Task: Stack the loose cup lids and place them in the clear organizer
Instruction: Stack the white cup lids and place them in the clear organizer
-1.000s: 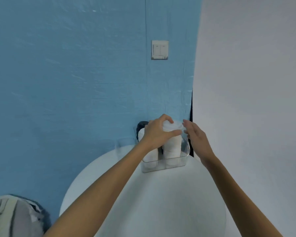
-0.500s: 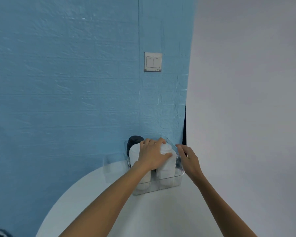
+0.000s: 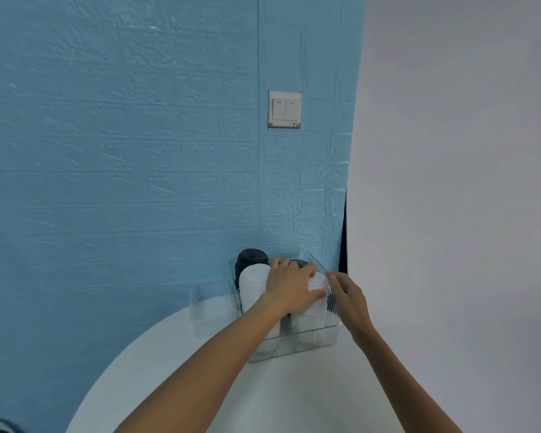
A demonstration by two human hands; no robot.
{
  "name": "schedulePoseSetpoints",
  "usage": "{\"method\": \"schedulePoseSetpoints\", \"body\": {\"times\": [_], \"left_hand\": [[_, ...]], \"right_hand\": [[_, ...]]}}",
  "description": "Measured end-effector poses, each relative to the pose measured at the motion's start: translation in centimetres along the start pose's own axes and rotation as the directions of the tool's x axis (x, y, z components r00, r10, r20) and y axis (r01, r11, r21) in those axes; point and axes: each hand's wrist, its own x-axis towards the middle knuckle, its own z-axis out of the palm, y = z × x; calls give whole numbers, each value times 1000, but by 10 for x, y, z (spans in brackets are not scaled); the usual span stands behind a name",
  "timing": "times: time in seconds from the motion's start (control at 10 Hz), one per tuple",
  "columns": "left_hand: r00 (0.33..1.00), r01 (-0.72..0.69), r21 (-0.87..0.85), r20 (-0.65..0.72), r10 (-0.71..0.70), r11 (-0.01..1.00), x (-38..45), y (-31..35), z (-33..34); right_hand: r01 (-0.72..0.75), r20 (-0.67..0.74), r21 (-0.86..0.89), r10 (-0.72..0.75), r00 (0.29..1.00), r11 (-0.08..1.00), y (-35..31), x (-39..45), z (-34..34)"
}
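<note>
A clear organizer (image 3: 294, 346) stands at the far side of the round white table (image 3: 263, 395), against the blue wall. Inside it are a white lid stack (image 3: 253, 287) at the left, a black lid stack (image 3: 251, 257) behind that, and another white lid stack (image 3: 311, 320) at the right. My left hand (image 3: 289, 287) grips the top of the right white stack, fingers curled over it, inside the organizer. My right hand (image 3: 349, 296) touches the organizer's right wall with loosely bent fingers.
A second, smaller clear box (image 3: 211, 303) sits just left of the organizer. A light switch (image 3: 284, 109) is on the blue wall above. A white wall (image 3: 450, 214) closes in at the right, close to the organizer.
The camera has tilted up, so everything sits lower in view. My left hand has pushed the white lid stack down into the organizer; my right hand has come to the organizer's right wall.
</note>
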Motion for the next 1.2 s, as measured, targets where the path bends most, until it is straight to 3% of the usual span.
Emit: {"method": "schedulePoseSetpoints", "body": {"times": [0.6,0.9,1.0,1.2], "left_hand": [[980,-95,183,-156,124,979,-17,10,23],[995,-78,109,-51,84,991,-20,9,11],[995,-62,77,-79,68,995,-29,7,2],[971,-79,-46,-229,66,996,-60,1,-30]], "right_hand": [[27,6,-55,-27,1000,998,10,-1,4],[-47,18,-99,49,999,994,-3,0,0],[-61,5,-104,61,998,993,-16,-4,0],[44,-49,-168,-53,997,985,-30,-9,2]]}}
